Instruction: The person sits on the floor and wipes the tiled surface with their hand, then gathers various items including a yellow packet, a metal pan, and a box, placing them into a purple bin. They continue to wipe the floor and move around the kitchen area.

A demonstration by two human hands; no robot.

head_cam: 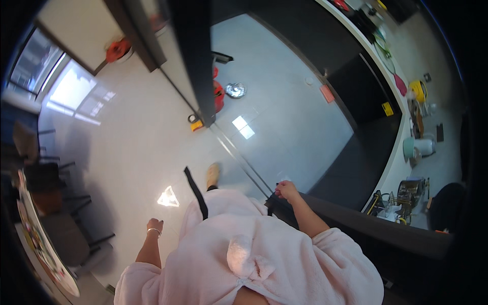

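My left hand hangs at my side above the pale tiled floor, with a bracelet on the wrist; its fingers are curled and nothing shows in them. Further right, my right hand is over the sliding door's floor track, near the dark door frame. Its fingers are bent, and whether they hold anything cannot be told. Pink plush clothing covers my body, and a black strap sticks out from its front. One shoe shows on the floor ahead.
Beyond the track, a foil-like round object and a red object lie by the dark door edge. A tape roll sits near its foot. Chairs and a table stand left; a cluttered counter runs along the right.
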